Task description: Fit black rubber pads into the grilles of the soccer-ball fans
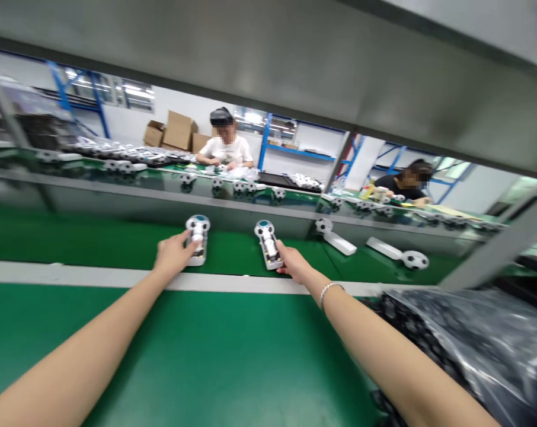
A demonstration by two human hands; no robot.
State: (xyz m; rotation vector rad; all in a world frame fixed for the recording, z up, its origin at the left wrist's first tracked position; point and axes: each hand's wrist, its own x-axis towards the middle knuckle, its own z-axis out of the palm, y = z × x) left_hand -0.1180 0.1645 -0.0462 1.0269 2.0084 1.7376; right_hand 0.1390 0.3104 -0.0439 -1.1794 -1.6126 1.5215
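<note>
My left hand (174,255) is closed around the side of a white housing with a football-patterned round end (198,237); its thumb lies across the top. A second housing of the same kind (269,244) is pinched along its right edge by my right hand (294,264). Both lie over the green belt (233,252) behind the pale rail, with their round ends pointing away from me. Small parts show inside the right one. Farther right on the belt are two more football-ended white pieces, one angled (337,240) and one lying sideways (397,254).
In front of me spreads a green worktop (233,356). Dark parts under clear plastic (482,338) stand at the right. A metal shelf (268,65) hangs low overhead. Beyond a raised ledge with several similar pieces, two people (227,148) (406,181) sit working.
</note>
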